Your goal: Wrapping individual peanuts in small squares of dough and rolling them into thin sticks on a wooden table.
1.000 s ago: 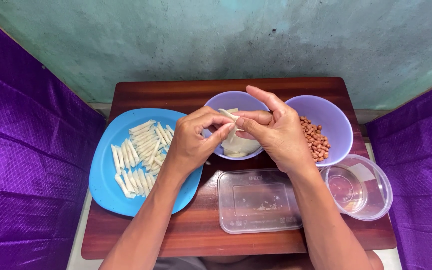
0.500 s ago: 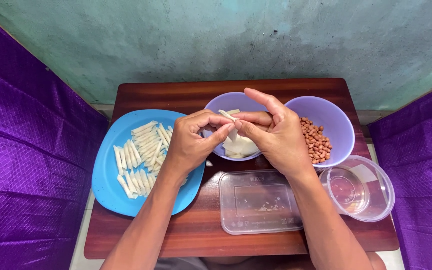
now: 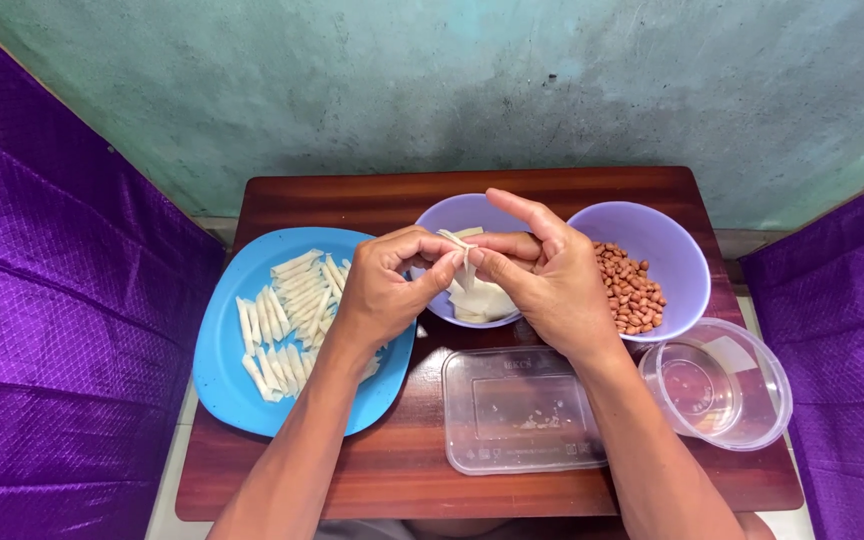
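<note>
Two hands pinch a thin pale wrapper above a purple bowl on a small wooden table.

Nearest, at 6 o'clock, a clear rectangular container [image 3: 520, 408] lies on the wooden table [image 3: 352, 480]; at 4 o'clock sits a round clear tub [image 3: 717, 383]. At 9 o'clock a blue plate [image 3: 220, 350] carries rows of thin white rolled sticks [image 3: 287, 310]. In the middle, the left hand [image 3: 384, 292] and right hand [image 3: 544, 272] meet, thumb and fingertips of each closed on a small strip of wrapper [image 3: 460, 250], held just over the purple bowl [image 3: 442, 215] at 12 o'clock, which holds more pale wrapper sheets [image 3: 482, 300]. At 2 o'clock a second purple bowl [image 3: 657, 240] holds peanuts [image 3: 632, 290]. Farthest is a green-grey wall [image 3: 452, 80], with purple cloth [image 3: 42, 330] at either side.
</note>
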